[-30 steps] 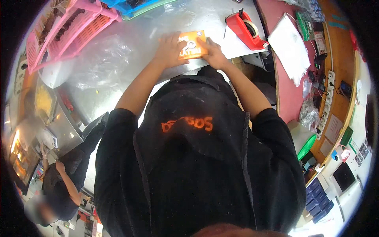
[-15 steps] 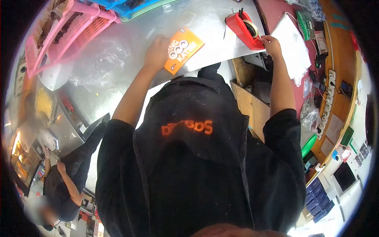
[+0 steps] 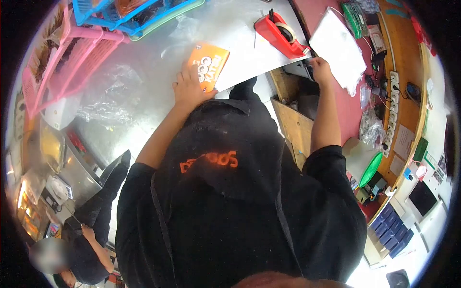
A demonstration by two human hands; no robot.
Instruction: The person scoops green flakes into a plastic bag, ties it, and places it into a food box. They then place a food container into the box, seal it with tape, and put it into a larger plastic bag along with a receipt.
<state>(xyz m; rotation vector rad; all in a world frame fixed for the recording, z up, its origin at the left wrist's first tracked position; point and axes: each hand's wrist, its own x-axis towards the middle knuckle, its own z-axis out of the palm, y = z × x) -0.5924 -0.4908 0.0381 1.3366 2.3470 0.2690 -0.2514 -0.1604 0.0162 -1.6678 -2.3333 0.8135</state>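
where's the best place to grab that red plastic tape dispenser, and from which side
Probably pinch the red plastic tape dispenser across its narrow body at the rear, behind the tape roll, coming down from above. It lies long and low on the shiny metal table with both long sides free. Its cutter end points towards the right hand, so avoid that tip.

pink basket, blue basket, maybe plastic bag
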